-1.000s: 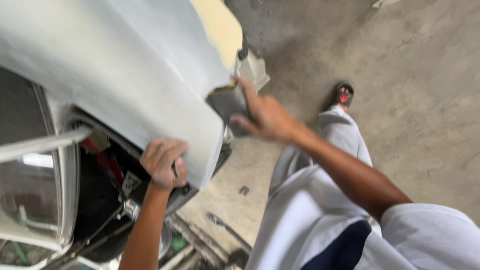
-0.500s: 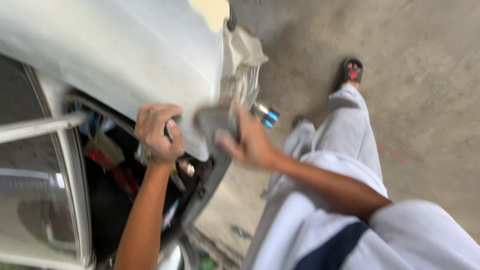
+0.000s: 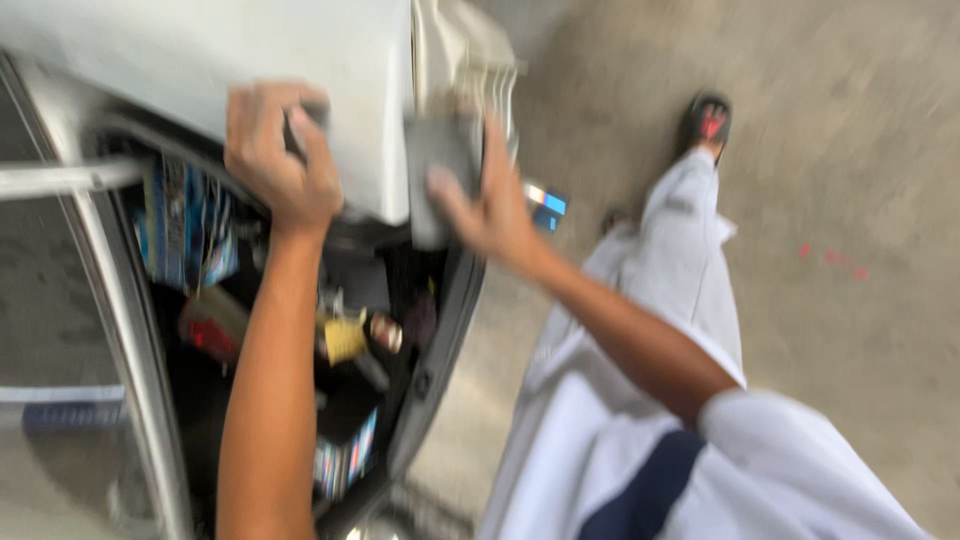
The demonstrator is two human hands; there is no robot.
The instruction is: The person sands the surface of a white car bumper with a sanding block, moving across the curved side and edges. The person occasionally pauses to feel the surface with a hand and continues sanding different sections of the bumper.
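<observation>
a: where are the two hands?
b: both are up on the raised white car panel [image 3: 250, 60]. the left hand [image 3: 275, 155] has its fingers curled round the panel's lower edge, closed in a grip on it. the picture is blurred, so the exact finger hold is hard to read

a: and the other one?
b: the right hand [image 3: 490, 205] lies flat with its fingers spread, pressing a grey sanding pad [image 3: 435, 170] against the panel's corner, just beside the light-coloured front trim [image 3: 470, 60]

a: how far apart are they?
b: near each other, left hand further in along the edge, right hand at the outer corner

a: what sits below the panel?
b: the open engine bay [image 3: 330, 330], dark, with a yellow cap [image 3: 345, 338], a red part [image 3: 205, 335] and blue bits at the left. the left forearm crosses in front of it

a: and around the person?
b: pale grey trousers [image 3: 690, 250] and a dark sandal with a red mark [image 3: 708, 122] on the concrete floor [image 3: 830, 150], to the right of the car. a white sleeve with a navy patch is at the bottom right
</observation>
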